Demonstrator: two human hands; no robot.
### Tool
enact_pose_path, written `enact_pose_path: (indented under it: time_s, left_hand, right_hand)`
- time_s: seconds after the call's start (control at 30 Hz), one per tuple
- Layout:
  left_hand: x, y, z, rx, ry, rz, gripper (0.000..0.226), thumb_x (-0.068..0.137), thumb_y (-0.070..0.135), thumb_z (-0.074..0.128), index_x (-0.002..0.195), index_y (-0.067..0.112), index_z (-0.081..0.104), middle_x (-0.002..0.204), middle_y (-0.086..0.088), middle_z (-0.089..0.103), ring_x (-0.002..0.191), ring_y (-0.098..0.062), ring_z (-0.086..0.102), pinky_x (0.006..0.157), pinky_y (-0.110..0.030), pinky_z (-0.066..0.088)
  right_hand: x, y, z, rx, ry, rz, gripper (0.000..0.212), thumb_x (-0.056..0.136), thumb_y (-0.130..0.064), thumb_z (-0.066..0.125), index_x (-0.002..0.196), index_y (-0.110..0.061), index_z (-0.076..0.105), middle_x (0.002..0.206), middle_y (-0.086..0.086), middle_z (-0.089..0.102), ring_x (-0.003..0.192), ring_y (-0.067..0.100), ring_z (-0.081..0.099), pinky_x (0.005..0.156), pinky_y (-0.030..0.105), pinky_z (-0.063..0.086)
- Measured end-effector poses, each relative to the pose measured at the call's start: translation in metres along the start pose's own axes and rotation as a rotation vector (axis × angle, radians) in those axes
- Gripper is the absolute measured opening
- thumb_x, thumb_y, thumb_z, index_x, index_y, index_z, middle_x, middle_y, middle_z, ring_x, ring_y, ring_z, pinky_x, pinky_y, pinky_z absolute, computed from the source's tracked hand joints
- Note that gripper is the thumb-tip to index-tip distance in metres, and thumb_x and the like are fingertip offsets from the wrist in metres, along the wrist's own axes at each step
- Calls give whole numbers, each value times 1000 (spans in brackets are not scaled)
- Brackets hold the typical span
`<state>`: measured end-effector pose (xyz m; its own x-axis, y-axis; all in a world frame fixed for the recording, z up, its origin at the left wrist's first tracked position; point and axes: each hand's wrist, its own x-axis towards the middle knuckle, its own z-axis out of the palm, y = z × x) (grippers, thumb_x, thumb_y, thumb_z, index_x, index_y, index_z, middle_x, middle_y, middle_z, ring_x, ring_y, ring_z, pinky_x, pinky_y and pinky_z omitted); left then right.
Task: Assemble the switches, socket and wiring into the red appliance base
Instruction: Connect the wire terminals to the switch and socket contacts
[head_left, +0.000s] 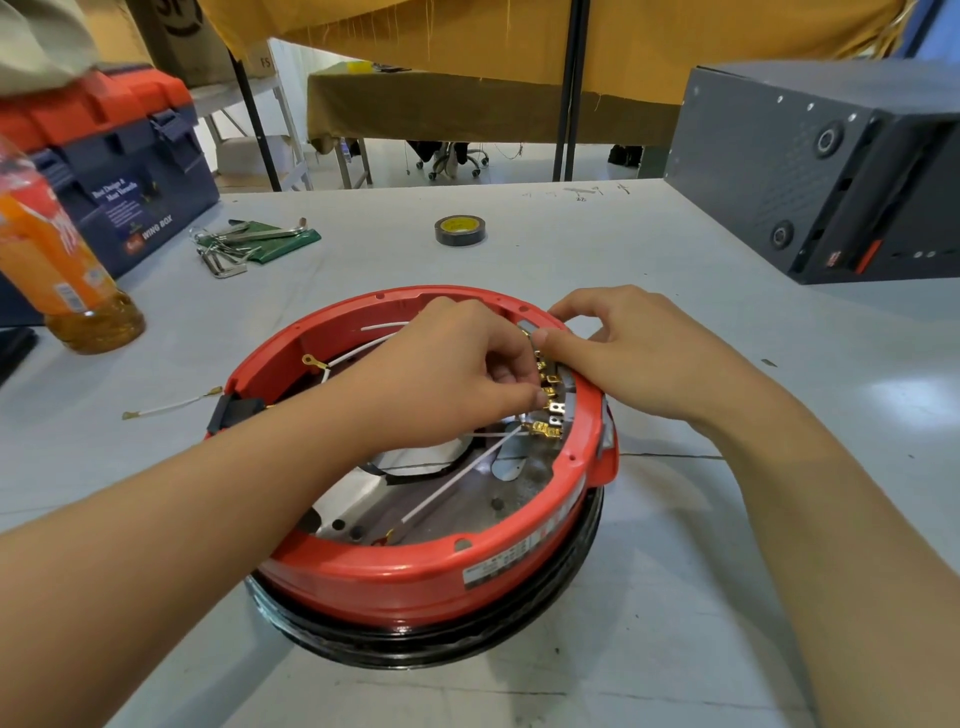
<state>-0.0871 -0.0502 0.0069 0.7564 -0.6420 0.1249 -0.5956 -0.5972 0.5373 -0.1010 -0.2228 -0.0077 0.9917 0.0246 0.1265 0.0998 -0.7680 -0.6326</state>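
Observation:
The red appliance base (415, 577) lies upside down on the table, on a black ring. A switch block with brass terminals (551, 402) sits against its inner right wall. My left hand (447, 374) reaches inside and pinches a brass connector at those terminals. Over the rim, my right hand (628, 348) presses the switch block with thumb and fingers. White wires (457, 480) run across the inside, one ending in a ring lug (310, 359). A black socket (231, 410) is set in the left wall. Another loose white wire (171, 408) lies outside on the table.
An orange drink bottle (62, 260) stands at the left, in front of a blue and red toolbox (124, 171). Hex keys on a green pouch (244, 244) and a roll of black tape (460, 230) lie behind the base. A dark metal case (810, 171) sits at the right.

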Motion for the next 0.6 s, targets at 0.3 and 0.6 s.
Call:
enact_pose_path:
  time_s: [0.3, 0.6]
  left_hand:
    - [4, 0, -4, -72, -63, -71, 11, 82, 25, 68, 74, 21, 75, 60, 8, 65, 52, -1, 52, 48, -13, 39]
    - [11, 0, -11, -185, -211, -123, 16, 85, 12, 66, 71, 17, 72, 58, 8, 66, 57, 0, 58, 59, -9, 44]
  right_hand:
    - [-1, 1, -3, 111, -73, -69, 23, 93, -37, 52, 103, -28, 70, 62, 6, 70, 62, 19, 66, 60, 26, 50]
    - [1, 4, -4, 174, -111, -85, 19, 91, -37, 55, 101, -35, 70, 69, 5, 72, 49, 4, 59, 52, 15, 44]
